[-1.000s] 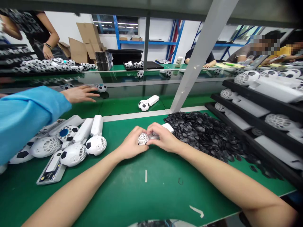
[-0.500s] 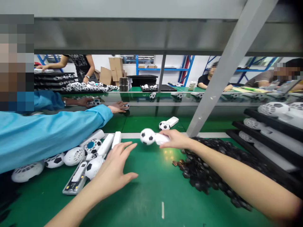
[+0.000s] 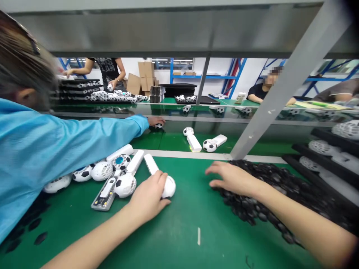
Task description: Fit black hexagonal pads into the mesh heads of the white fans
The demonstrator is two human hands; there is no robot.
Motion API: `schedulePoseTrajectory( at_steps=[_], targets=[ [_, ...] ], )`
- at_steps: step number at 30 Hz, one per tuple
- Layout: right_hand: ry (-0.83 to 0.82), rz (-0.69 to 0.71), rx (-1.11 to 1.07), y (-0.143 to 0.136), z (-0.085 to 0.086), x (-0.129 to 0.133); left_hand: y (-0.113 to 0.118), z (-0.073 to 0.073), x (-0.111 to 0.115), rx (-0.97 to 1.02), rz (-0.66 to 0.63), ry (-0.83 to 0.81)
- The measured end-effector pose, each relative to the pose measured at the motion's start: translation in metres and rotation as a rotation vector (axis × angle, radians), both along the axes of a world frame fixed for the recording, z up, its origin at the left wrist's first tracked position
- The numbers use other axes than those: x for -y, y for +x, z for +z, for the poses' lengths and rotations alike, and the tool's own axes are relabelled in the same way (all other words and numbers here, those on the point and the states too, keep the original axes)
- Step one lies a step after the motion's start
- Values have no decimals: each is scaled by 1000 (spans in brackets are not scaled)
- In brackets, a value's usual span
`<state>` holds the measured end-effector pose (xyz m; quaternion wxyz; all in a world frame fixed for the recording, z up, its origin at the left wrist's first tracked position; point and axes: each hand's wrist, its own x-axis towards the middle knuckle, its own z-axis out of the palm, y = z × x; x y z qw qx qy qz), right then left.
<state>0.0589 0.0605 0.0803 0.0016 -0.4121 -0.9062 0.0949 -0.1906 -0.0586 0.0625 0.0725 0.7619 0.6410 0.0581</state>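
Note:
My left hand (image 3: 148,193) is closed round the ball-shaped head of a white handheld fan (image 3: 169,186) with a football pattern. This fan's handle points away, up and to the left, and the palm hides part of the head. My right hand (image 3: 231,177) is empty, its fingers apart, above the left edge of a heap of small black discs (image 3: 266,194). Left of my left hand lie several similar fans, among them a fan (image 3: 125,185) with black patches and an opened handle (image 3: 103,194) showing its inside.
Beyond the pale ledge, one fan (image 3: 193,142) and another fan (image 3: 210,145) lie on the green conveyor. A co-worker's blue sleeve (image 3: 112,130) reaches across from the left. A slanted grey post (image 3: 280,86) and stacked black trays (image 3: 305,149) of fans stand at the right.
My right hand has let go of a fan, now on the conveyor, and drawn back to the right. My left hand has closed on another fan. The view has shifted left.

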Motion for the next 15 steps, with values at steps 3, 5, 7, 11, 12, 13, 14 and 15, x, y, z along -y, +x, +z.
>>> schedulePoseTrajectory(
  at_steps=[3,5,7,11,12,13,14,15],
  targets=[
    [6,-111,80,35,-21,32,33,6,-3,12,-155,-38],
    [31,-150,37,45,-31,41,47,12,-10,-59,-282,16],
    [64,-165,-7,48,-37,42,52,15,-19,-118,-405,115],
    [129,-171,-28,49,-38,40,50,9,-36,-124,-508,142],
    [138,-169,-30,49,-37,39,50,5,-37,-134,-490,134],
    [144,-167,-32,50,-37,39,51,1,-38,-148,-453,137],
    [146,-163,-35,51,-37,38,52,-3,-38,-160,-405,149],
    [148,-152,-37,51,-37,38,55,-7,-39,-168,-351,164]
  ],
)
